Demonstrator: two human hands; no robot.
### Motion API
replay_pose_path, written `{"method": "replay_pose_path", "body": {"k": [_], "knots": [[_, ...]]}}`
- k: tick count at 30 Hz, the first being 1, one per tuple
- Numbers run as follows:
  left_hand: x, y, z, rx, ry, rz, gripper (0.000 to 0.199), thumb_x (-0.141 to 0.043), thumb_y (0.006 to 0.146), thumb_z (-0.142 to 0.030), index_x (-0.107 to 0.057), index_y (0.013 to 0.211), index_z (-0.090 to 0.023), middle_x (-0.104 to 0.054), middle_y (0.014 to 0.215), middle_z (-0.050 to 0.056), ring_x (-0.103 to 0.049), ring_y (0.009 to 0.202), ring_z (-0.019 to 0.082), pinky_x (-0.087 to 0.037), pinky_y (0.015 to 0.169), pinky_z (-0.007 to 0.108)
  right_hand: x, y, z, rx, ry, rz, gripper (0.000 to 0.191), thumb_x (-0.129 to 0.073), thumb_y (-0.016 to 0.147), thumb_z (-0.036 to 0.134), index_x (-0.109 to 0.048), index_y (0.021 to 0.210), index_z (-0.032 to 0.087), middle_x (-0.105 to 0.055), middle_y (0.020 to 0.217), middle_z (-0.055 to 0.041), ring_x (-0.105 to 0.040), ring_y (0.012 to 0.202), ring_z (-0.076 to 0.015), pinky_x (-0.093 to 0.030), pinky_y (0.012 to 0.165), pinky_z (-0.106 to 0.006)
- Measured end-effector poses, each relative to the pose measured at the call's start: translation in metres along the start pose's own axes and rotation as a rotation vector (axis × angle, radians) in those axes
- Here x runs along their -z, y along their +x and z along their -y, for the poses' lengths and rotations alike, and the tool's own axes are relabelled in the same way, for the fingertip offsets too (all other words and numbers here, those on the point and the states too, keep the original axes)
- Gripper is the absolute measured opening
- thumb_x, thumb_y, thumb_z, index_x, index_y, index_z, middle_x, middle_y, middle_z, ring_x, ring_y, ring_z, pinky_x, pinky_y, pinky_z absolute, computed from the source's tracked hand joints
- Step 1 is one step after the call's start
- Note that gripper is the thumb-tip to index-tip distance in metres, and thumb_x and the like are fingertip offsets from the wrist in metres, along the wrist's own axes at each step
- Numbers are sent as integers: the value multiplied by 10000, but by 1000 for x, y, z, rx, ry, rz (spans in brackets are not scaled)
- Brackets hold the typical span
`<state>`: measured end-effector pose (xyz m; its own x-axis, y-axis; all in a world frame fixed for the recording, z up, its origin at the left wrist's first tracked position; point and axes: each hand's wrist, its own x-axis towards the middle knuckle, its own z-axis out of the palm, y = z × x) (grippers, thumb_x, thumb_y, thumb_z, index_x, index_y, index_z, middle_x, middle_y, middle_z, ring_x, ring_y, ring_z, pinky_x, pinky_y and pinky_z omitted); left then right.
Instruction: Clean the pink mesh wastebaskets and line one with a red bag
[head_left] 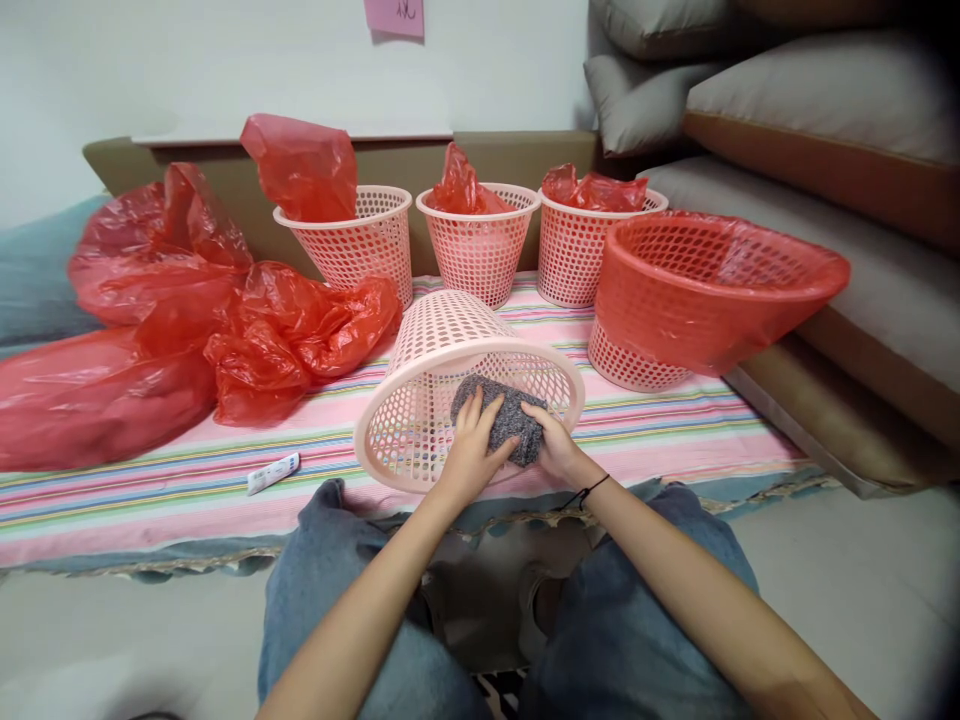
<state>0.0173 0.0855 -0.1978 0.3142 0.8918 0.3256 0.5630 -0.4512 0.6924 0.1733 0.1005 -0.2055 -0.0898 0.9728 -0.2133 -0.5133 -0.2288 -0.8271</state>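
A pale pink mesh wastebasket (469,345) lies on its side in front of me, its mouth facing me. At its opening is a folded dark grey cloth (510,412), held between my two hands. My left hand (476,445) lies over the cloth's left part, fingers spread and curved onto it. My right hand (556,445) grips the cloth's right edge, with the thumb on top and the other fingers mostly hidden. Whether the cloth touches the basket's inner wall, I cannot tell.
Three upright pink baskets (476,240) with red plastic bags stand at the back. Another basket (637,355), lined with a red bag (697,300), stands right. Loose red bags (300,330) and a small white tube (273,473) lie left on the striped bedspread (675,430). Cushions (840,90) pile up right.
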Motion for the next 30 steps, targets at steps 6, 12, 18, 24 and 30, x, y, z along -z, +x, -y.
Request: {"method": "replay_pose_path", "body": {"k": [6,12,18,24,30], "knots": [[-13,-6,13,-33,178,51,791,-716,835,-298,-335,1526,-247,-223,1638,225,-182,1520,411,-305,1139,645,-1,-1,-9,-25,-14,-43,298,-815,610,252,-729,893,212,-776,932,-16,-707,924,-237,-552,863,-352],[0,-8,1,-206,285,-39,646,-619,832,-77,-464,1446,-202,-298,1620,200,-150,1537,369,-264,1182,629,7,14,-14,-49,36,-130,204,-721,665,305,-711,850,219,-769,833,5,-697,790,-211,-557,770,-328],[51,-21,6,-832,535,-519,618,-652,857,-90,-520,1349,-440,-552,1460,-18,-321,1498,240,-153,1258,543,13,23,-13,-57,88,-159,200,-646,720,365,-693,868,238,-771,839,-11,-703,766,-226,-571,718,-349],[83,-15,15,-251,188,-664,680,-617,872,-170,-364,1498,-250,-444,1544,138,-425,1432,302,-344,1180,543,16,32,-18,-30,97,-161,240,-595,736,400,-685,893,243,-771,869,-37,-716,823,-254,-584,733,-392],[86,-12,11,-245,56,-391,499,-489,940,-201,-501,1438,-235,-587,1439,97,-544,1342,272,-445,1126,478,9,44,-14,112,-4,-145,287,-583,738,466,-675,897,245,-772,927,-49,-715,905,-272,-591,804,-432]]}}
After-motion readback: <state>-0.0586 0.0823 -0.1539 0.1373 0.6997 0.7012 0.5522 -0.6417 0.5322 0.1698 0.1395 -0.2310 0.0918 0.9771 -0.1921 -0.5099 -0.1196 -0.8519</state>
